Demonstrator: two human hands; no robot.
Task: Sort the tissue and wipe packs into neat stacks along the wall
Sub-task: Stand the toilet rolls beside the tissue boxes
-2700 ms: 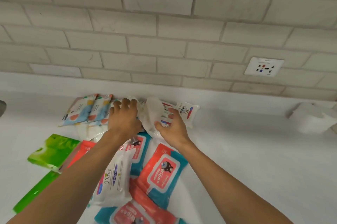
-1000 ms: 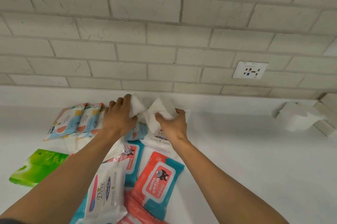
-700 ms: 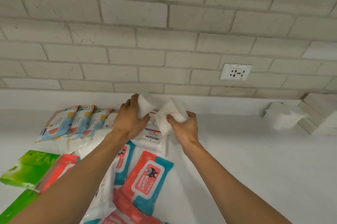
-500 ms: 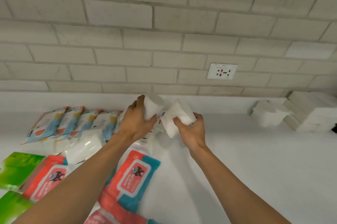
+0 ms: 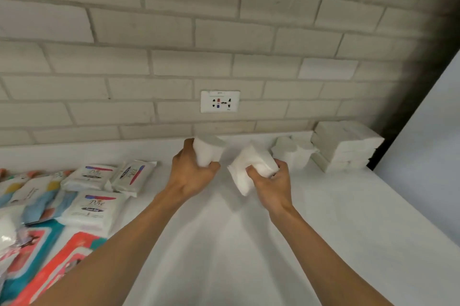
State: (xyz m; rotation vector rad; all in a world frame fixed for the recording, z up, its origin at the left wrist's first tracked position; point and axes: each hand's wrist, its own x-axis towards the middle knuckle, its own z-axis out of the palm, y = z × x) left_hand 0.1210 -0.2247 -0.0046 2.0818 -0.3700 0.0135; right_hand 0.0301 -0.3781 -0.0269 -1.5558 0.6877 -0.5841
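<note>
Both hands have been carried to the right, away from the mixed heap where they were working a moment ago, and each has brought a white pack with it. The left hand (image 5: 191,176) is curled round the lower half of the left pack (image 5: 207,152), thumb in front, with the pack held roughly upright. The right hand (image 5: 272,186) is closed on the far end of the right pack (image 5: 245,171), which is tilted, its free end hanging down toward 7 o'clock. Both packs are held off the counter (image 5: 323,231), close together; whether they touch cannot be told.

At 2 o'clock from the right hand, a loose pile (image 5: 293,153) of similar white packs is seen against the wall (image 5: 224,39). Beyond it, at 3 o'clock, a squared stack (image 5: 346,148) is set in the corner. At 9 o'clock from the left hand, Dove packs (image 5: 134,176) lie unsorted, with wipes (image 5: 62,256) at 8 o'clock. A socket (image 5: 220,101) is mounted at 12 o'clock.

Likely faults:
- **Slipping:** the right pack, gripped at one end only, may slide out or swing on release.
- **Crushing:** soft packs that are squeezed may be dented and then sit unevenly.
- **Toppling:** if both packs are set on the uneven pile together, it may be tipped or pushed into the stack.
</note>
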